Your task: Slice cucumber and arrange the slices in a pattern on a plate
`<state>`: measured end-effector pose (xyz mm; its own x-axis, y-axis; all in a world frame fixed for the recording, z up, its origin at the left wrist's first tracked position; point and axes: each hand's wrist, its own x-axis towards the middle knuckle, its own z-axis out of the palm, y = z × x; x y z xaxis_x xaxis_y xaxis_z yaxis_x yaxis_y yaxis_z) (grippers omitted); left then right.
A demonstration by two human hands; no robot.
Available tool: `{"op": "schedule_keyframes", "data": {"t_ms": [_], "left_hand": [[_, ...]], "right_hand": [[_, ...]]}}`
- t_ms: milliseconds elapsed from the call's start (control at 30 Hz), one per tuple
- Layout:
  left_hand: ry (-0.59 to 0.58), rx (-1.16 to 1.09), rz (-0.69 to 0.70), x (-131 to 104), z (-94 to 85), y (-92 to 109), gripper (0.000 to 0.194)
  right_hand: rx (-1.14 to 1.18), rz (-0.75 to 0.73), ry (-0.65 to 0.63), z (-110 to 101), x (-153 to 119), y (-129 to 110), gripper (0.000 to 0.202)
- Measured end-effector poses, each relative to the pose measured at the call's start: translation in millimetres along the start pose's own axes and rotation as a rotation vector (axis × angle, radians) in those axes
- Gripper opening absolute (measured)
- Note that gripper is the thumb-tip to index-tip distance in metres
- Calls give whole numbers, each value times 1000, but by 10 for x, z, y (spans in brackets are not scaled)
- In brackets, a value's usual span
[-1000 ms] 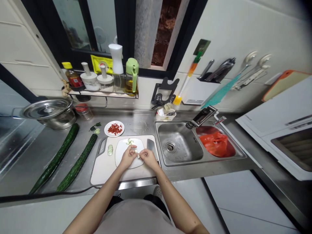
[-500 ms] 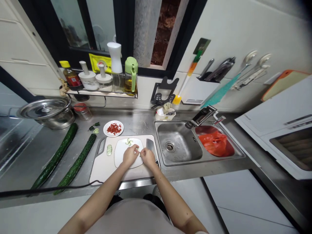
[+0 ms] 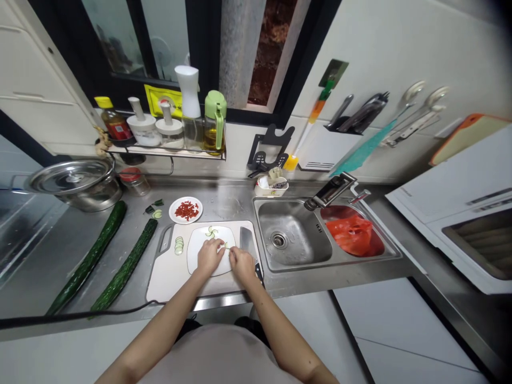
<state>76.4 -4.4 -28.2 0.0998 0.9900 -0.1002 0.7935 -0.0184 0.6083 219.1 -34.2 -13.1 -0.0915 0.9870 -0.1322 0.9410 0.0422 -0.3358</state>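
A white plate [image 3: 194, 242] rests on the cutting board [image 3: 168, 277], and curved cucumber slices [image 3: 212, 232] are grouped near its far edge. My left hand [image 3: 210, 257] is over the plate's lower left, thumb and forefinger slightly apart with nothing seen between them. Just right of it, my right hand [image 3: 241, 263] pinches a small cucumber slice [image 3: 227, 245] at the plate's right side. More round cucumber slices [image 3: 179, 246] lie overlapped on the board's left part. A kitchen knife [image 3: 246, 240] lies along the board's right edge, partly hidden by my right hand.
Two whole cucumbers [image 3: 91, 256] lie left of the board. Behind it stand a small plate of chopped red pieces [image 3: 186, 210] and cucumber ends [image 3: 149, 209]. A lidded steel pot [image 3: 90, 192] is at far left. The sink [image 3: 296, 258] holds a red bag [image 3: 352, 236] at right.
My hands have moved slightly apart, the left one drawing back a little to the left. The slice between them now shows more plainly, low over the plate by my right fingertips.
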Motion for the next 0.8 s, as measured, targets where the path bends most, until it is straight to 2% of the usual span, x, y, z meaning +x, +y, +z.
{"op": "schedule_keyframes", "data": {"t_ms": [300,600,800], "left_hand": [[-20,16,-22,52,56,12,25],[-9,41,20,94,54,7,28],[-45,58,73,76,55,-17,30]], "right_hand": [[-85,31,-69,27,-11,-43,27],[-107,61,-78,37,48,-41,30],[-106,53,-57,48,55,-39,29]]}}
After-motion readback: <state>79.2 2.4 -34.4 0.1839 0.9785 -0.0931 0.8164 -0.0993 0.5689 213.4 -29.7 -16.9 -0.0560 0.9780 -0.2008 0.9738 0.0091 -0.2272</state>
